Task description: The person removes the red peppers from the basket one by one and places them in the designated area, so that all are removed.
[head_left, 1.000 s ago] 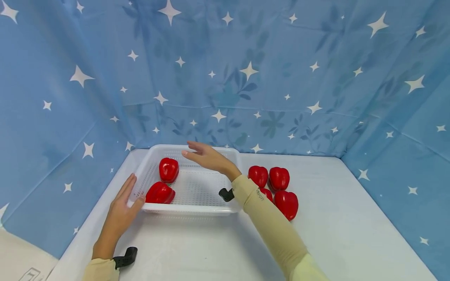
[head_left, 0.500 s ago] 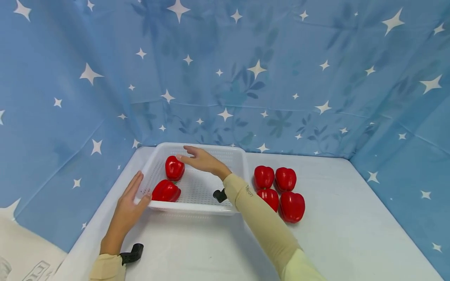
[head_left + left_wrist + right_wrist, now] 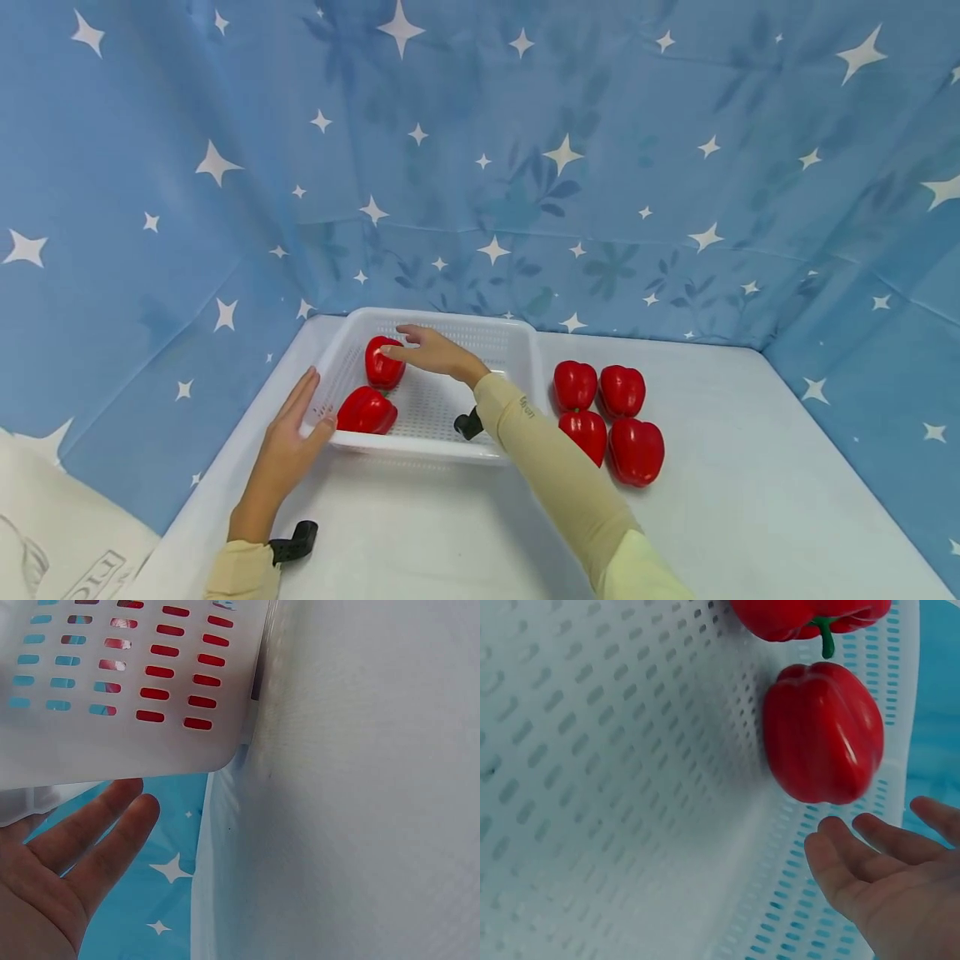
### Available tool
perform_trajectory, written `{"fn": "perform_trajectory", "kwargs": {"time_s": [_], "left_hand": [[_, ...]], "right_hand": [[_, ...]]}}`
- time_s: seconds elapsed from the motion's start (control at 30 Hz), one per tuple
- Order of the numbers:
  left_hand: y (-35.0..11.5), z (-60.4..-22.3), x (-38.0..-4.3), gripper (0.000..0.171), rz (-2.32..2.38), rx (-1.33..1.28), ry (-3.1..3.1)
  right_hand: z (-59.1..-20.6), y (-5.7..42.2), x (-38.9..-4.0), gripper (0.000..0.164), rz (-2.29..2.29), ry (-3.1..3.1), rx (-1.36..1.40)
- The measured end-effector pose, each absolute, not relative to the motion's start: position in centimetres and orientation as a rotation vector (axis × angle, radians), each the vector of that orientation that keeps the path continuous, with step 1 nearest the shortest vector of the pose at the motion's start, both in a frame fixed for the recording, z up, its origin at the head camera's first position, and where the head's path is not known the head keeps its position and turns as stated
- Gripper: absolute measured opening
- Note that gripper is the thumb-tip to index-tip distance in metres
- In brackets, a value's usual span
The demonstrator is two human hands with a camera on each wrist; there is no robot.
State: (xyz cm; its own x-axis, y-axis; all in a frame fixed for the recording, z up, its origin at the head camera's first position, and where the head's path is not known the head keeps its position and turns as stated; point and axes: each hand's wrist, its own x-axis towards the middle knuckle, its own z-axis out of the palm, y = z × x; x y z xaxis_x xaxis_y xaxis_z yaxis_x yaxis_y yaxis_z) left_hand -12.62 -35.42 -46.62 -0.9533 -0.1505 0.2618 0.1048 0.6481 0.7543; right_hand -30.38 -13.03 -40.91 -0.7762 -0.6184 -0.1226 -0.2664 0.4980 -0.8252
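Right hand [image 3: 435, 352] has neared the basket's [image 3: 420, 447] farther red pepper [image 3: 382, 372], grip spread, left hand [image 3: 287, 448] likewise.

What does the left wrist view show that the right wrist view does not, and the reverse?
Only the left wrist view: the left hand and the white tabletop beside the basket.

Only the right wrist view: the right hand, the basket's floor and a green stem on one pepper.

Both: the basket, the blue cloth and red peppers, in the left view through slots.
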Motion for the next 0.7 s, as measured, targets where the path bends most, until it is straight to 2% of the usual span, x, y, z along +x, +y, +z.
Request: {"fn": "perform_trajectory", "kwargs": {"time_s": [0.7], "left_hand": [[-35.4,-46.8,-12.6,0.081,-1.198,0.039,-2.560]], "right_hand": [[-43.4,-15.4,-31.6,0.080,-1.158,2.350,-0.731]]}}
